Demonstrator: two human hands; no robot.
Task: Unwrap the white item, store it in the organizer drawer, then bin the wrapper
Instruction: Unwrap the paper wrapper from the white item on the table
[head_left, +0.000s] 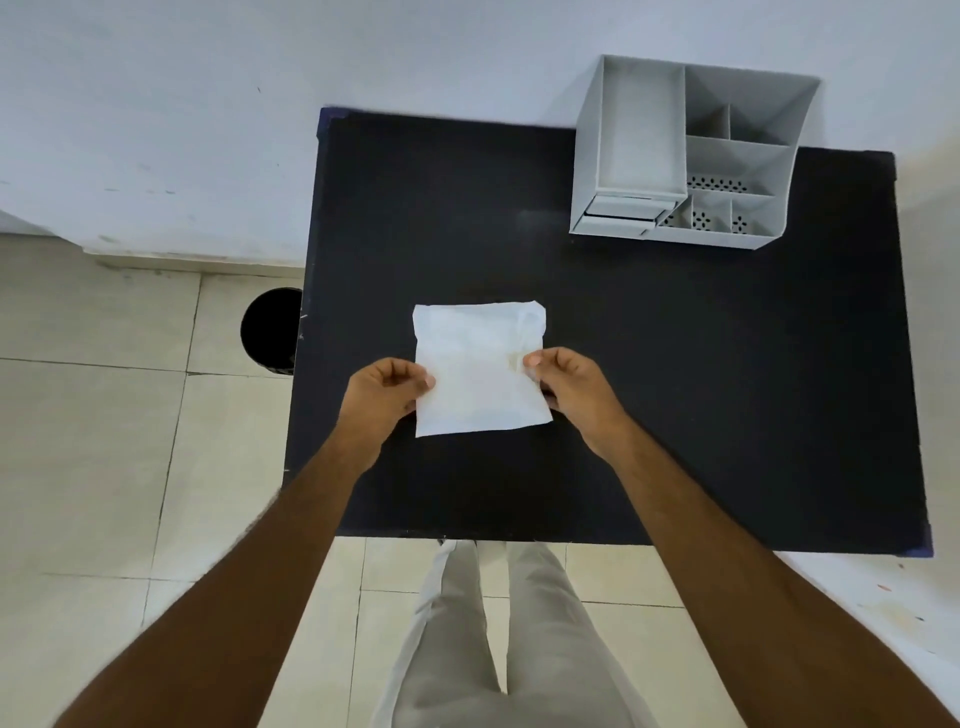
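Note:
A flat white wrapped packet (478, 369) is held over the middle of the black table (675, 389). My left hand (382, 397) pinches its left edge and my right hand (571, 387) pinches its right edge. Whatever is inside the wrapper is hidden. The grey desk organizer (691, 153) stands at the table's far right, with small drawers (623, 215) at its front left; the lower one looks slightly pulled out. A black round bin (270, 332) sits on the floor just left of the table.
A white wall runs behind the table and organizer. Pale tiled floor lies to the left and in front. My legs in light trousers (498, 639) stand at the table's near edge.

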